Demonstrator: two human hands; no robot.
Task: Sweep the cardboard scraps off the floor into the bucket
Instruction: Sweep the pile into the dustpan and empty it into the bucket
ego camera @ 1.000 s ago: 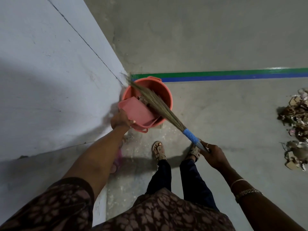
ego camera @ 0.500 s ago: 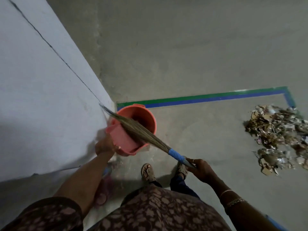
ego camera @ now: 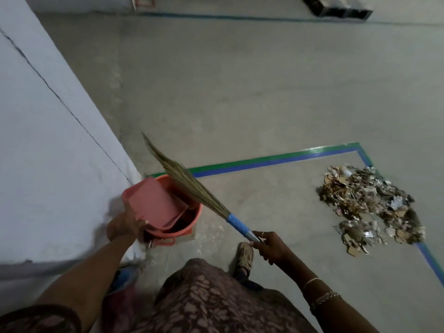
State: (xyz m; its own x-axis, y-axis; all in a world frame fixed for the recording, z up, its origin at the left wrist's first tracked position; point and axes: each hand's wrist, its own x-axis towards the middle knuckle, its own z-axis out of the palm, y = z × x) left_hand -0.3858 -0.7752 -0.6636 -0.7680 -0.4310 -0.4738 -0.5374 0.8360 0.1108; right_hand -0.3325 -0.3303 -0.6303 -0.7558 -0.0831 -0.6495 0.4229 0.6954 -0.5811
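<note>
Single head-worn cam, wide-angle, aimed fwd & steeply down past wearer's torso point(ego camera: 216, 306). Close below lens: left hand point(ego camera: 125, 224) & right hand point(ego camera: 271, 246). Wall point(ego camera: 48, 164) fills left; floor point(ego camera: 240, 92) runs far up-frame.

White wall point(ego camera: 48, 164) fills 9 o'clock, thin dark crack point(ego camera: 72, 114) slanting across it. Green-and-blue tape line point(ego camera: 264, 163) runs from centre toward 3 o'clock, corners, drops toward 5. Dark boxy object point(ego camera: 336, 8) at 1 o'clock, cut by frame edge. Brown patterned garment point(ego camera: 216, 304) and sandal point(ego camera: 245, 258) at 6 o'clock.

Plastic bucket point(ego camera: 189, 228); straw broom point(ego camera: 192, 186); matt concrete floor point(ego camera: 240, 104)
</note>
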